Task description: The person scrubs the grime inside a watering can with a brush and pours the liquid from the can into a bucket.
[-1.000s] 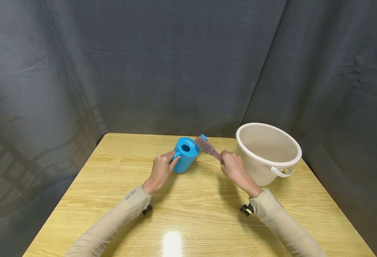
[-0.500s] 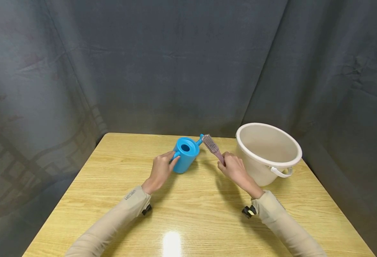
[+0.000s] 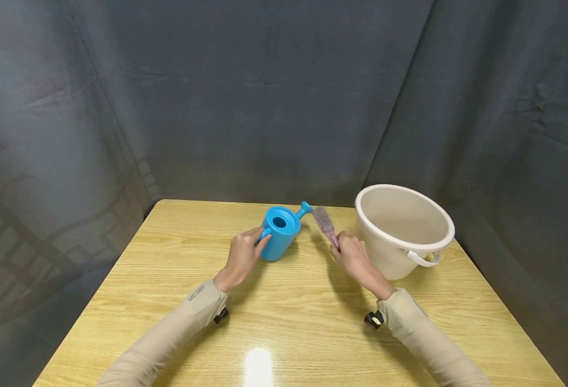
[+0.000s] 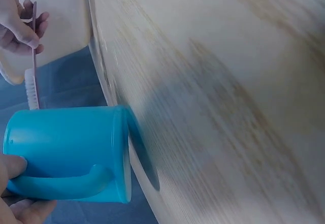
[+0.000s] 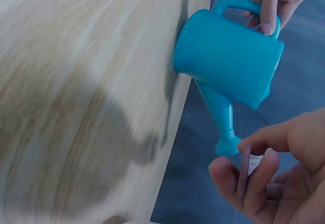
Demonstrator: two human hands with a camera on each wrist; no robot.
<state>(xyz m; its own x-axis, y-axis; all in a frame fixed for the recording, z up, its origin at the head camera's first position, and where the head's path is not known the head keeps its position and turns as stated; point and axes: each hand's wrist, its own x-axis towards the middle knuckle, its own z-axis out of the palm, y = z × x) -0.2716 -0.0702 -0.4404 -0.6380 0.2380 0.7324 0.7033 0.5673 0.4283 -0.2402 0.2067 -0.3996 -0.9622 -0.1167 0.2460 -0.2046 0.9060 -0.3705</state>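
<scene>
A blue watering can (image 3: pixel 280 236) is upright near the far side of the wooden table, its spout pointing right and away. My left hand (image 3: pixel 242 255) grips the can's handle (image 4: pixel 61 186), with the thumb near the top. In my right hand (image 3: pixel 356 258) is a mauve brush (image 3: pixel 324 221), pinched by its handle. The brush head is right beside the spout's flared end (image 5: pixel 228 145); I cannot tell whether they touch. In the left wrist view, the pale bristles (image 4: pixel 31 89) show beyond the can's body.
A cream bucket (image 3: pixel 385 252) with a white handle (image 3: pixel 424 260) stands just right of my right hand. Dark curtains (image 3: pixel 264 97) hang behind the table (image 3: pixel 288 328) and at both sides.
The brush head has shifted right along the spout and turned, so the spout's flared end is now uncovered. My left hand and the watering can have stayed in place.
</scene>
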